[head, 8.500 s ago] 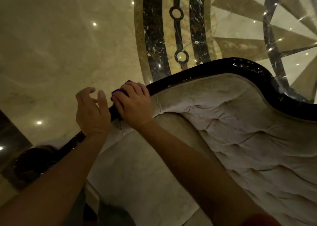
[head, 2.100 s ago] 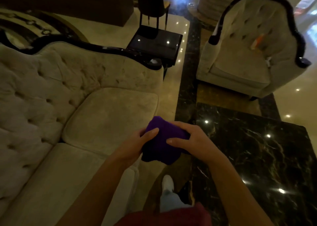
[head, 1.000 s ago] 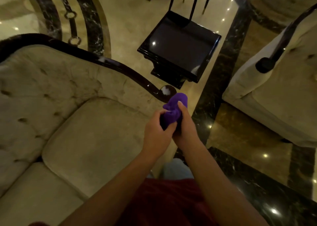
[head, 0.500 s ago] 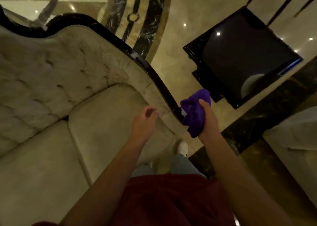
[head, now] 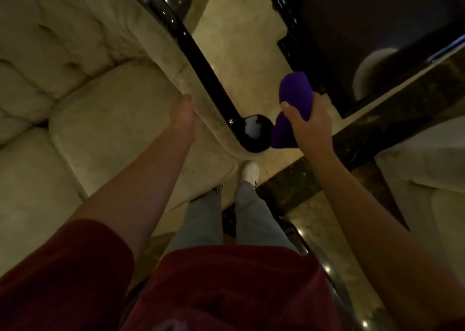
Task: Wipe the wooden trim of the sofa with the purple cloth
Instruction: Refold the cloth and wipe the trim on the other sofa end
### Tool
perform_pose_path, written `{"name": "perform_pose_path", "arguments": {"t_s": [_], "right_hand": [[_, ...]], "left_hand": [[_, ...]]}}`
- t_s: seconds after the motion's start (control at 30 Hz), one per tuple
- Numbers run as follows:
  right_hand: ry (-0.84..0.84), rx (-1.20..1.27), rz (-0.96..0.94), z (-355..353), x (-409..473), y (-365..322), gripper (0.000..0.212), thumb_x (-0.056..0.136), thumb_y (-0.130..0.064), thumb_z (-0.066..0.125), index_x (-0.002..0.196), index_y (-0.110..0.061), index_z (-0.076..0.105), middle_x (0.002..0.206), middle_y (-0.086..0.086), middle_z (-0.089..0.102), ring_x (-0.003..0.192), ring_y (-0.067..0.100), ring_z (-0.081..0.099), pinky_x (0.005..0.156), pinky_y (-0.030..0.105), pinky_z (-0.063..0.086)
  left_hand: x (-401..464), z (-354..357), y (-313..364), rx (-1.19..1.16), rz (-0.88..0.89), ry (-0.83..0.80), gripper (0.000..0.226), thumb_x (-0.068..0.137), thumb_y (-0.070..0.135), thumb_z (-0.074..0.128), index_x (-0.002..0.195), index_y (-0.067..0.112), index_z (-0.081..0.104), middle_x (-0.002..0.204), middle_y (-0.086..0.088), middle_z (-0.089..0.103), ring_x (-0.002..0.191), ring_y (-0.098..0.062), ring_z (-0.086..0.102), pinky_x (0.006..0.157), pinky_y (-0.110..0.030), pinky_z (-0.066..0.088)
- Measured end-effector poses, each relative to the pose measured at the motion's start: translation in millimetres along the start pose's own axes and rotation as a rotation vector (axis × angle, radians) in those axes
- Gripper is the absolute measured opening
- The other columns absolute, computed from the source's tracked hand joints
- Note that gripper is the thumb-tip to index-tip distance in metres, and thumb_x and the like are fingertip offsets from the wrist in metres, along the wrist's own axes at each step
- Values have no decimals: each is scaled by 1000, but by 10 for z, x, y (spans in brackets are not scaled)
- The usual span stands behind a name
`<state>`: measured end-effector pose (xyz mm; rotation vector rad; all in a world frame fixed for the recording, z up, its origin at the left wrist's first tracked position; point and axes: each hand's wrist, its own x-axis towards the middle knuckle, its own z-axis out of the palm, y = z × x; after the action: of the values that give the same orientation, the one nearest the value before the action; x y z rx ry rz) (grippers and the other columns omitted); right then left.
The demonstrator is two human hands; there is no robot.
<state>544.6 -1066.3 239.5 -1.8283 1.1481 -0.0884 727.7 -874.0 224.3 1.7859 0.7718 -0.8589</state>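
The cream tufted sofa [head: 105, 119] fills the left half of the head view. Its glossy black wooden trim [head: 198, 61] runs down the arm and ends in a round scroll [head: 256, 134]. My right hand [head: 307, 127] grips the bunched purple cloth [head: 294, 96] just right of that scroll, the cloth's lower end close beside it. My left hand [head: 183, 119] rests against the padded inner side of the arm, seen edge-on with its fingers hidden.
A black glossy side table [head: 364, 28] stands at the upper right, close behind the cloth. A second cream seat [head: 427, 174] is at the right edge. My legs and white shoe [head: 250, 171] stand on the marble floor [head: 239, 41] below the scroll.
The view has tilted down and closer to the arm's end. My right hand with the cloth has come off the trim, to the right of the scroll. My left hand stays on the sofa arm.
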Motion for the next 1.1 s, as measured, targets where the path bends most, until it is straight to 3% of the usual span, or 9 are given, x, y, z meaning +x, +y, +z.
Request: {"name": "perform_pose_path", "arguments": {"t_s": [0.1,0.17,0.27,0.4,0.67,0.8,0.93,1.0,1.1], "right_hand": [[-63,-186,-159,345,0,140,65,90,-63,60,124,-9,61,113,2,54,101,16,53,80,29,47],[-131,-284,-266,614,-89,206,60,95,-52,67,131,-5,61,130,13,58,116,26,56,98,45,51],[-39,-444,-395,913,-236,328,65,102,-48,59,149,-5,51,155,20,49,146,39,44,120,54,34],[51,-601,-537,1096,-317,429,60,108,-55,37,155,-20,48,164,19,42,155,41,31,126,60,21],[124,-602,-446,1270,-320,294,55,106,-50,48,149,-17,55,155,18,53,149,40,42,125,60,25],[150,-496,-307,1279,-66,-37,48,101,-51,44,118,-15,71,117,7,73,114,28,65,103,47,43],[173,-416,-140,1398,176,-261,41,102,-49,37,80,-21,56,81,2,70,84,28,65,84,44,45],[211,-355,-191,1385,19,-178,39,103,-46,44,94,-16,67,96,5,74,99,30,68,98,50,46],[185,-427,-323,1442,-446,71,49,102,-42,55,137,-9,64,144,12,64,143,35,50,125,59,26]], "left_hand": [[295,64,-87,11,-57,10,47,104,41,49,140,13,58,105,1,59,87,-16,57,70,-27,46],[391,69,-65,14,-64,1,46,104,42,47,139,14,57,108,0,59,101,-21,57,85,-33,47],[552,102,-80,9,-81,-7,47,104,46,44,138,16,56,114,-2,63,110,-24,61,98,-40,50],[684,136,-121,-5,-83,-42,53,104,51,38,141,18,56,131,-6,64,114,-26,63,102,-43,52],[850,36,-85,-40,-124,-84,58,104,52,36,141,12,54,134,-11,63,109,-29,66,94,-42,55],[874,2,-89,-36,-138,-114,57,105,51,36,142,12,53,134,-12,62,110,-30,65,92,-41,56],[867,15,-42,-28,-131,-133,60,104,53,35,144,12,51,135,-12,61,112,-31,64,92,-41,55],[854,45,21,-33,-119,-118,62,103,57,36,146,15,50,136,-12,61,113,-31,63,99,-44,55],[869,87,91,-75,-94,-69,62,102,58,35,150,23,47,145,-5,56,122,-26,57,105,-48,51]]}}
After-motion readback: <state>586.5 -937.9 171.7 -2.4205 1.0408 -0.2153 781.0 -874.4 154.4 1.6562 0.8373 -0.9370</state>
